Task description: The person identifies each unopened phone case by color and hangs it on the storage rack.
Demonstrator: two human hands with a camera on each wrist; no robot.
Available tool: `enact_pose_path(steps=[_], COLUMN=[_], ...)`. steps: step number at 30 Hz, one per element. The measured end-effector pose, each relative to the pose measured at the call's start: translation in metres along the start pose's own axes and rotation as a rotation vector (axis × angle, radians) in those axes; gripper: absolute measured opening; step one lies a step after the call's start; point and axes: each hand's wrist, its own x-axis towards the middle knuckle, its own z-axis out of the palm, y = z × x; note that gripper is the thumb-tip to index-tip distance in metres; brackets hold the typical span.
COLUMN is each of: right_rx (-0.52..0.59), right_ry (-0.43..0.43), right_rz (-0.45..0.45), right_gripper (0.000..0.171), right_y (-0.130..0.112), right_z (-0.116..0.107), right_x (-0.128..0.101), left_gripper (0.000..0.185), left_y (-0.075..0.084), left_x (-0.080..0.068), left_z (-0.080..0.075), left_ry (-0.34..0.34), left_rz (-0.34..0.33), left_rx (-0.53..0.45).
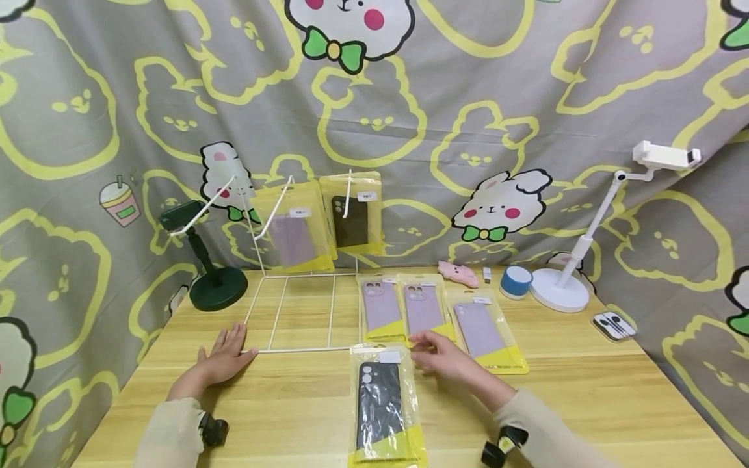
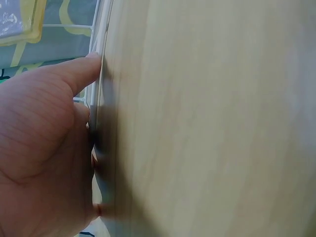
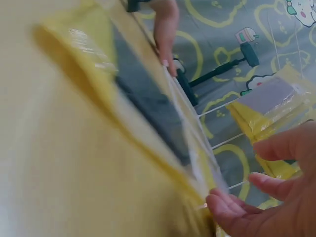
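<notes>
We see a person's left hand (image 1: 225,357) lying flat, fingers spread, on the wooden table (image 1: 585,390) against the front corner of a white wire display rack (image 1: 298,312). The right hand (image 1: 441,356), fingers loosely extended and gripping nothing, hovers just beside the top edge of a bagged black phone case (image 1: 380,406) lying near the table's front edge. Two bagged cases (image 1: 324,221) already hang on the rack's hooks. Three lilac ones (image 1: 433,312) lie behind the black one, so we judge the hanging under half done.
</notes>
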Motion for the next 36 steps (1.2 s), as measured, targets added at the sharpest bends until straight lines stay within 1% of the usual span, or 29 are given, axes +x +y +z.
enact_pose_path(steps=[4,7,9,11,18,22,25,29,32,36], right_rx=[0.080,0.195,0.230,0.231,0.061,0.021,0.045,0.136,0.178,0.200], right_ry=[-0.066,-0.097,-0.101,-0.095,-0.011,0.030,0.035,0.003,-0.008,0.016], right_rz=[0.087,0.140,0.153,0.152,0.074,0.033,0.027,0.012,-0.041,-0.157], right_gripper=[0.042,0.043,0.044,0.043,0.037,0.031,0.027,0.024,0.023,0.021], right_y=[0.009,0.011,0.012,0.012,0.012,0.018,0.021,0.024,0.022,0.007], right_z=[0.005,0.010,0.013,0.017,0.032,0.039,0.042,0.045,0.045,0.041], right_x=[-0.021,-0.029,-0.031,-0.032,-0.028,-0.025,-0.023,-0.026,-0.029,-0.032], left_gripper=[0.084,0.084,0.084,0.085,0.085,0.084,0.084,0.084,0.084,0.085], left_y=[0.000,-0.002,-0.002,-0.002,-0.002,-0.001,0.000,0.002,0.002,0.002], left_x=[-0.001,-0.001,-0.001,0.000,0.001,0.000,-0.001,-0.003,-0.003,-0.002], left_z=[-0.001,-0.001,-0.001,-0.001,0.000,-0.001,-0.002,-0.001,-0.001,-0.001], left_ry=[-0.002,-0.002,0.001,0.003,-0.005,-0.010,-0.016,-0.018,-0.016,-0.007], left_rz=[-0.002,0.000,0.006,0.012,0.003,0.000,-0.003,0.000,0.000,0.001], left_rx=[0.002,0.005,0.001,-0.004,0.010,0.013,0.011,0.002,0.004,0.005])
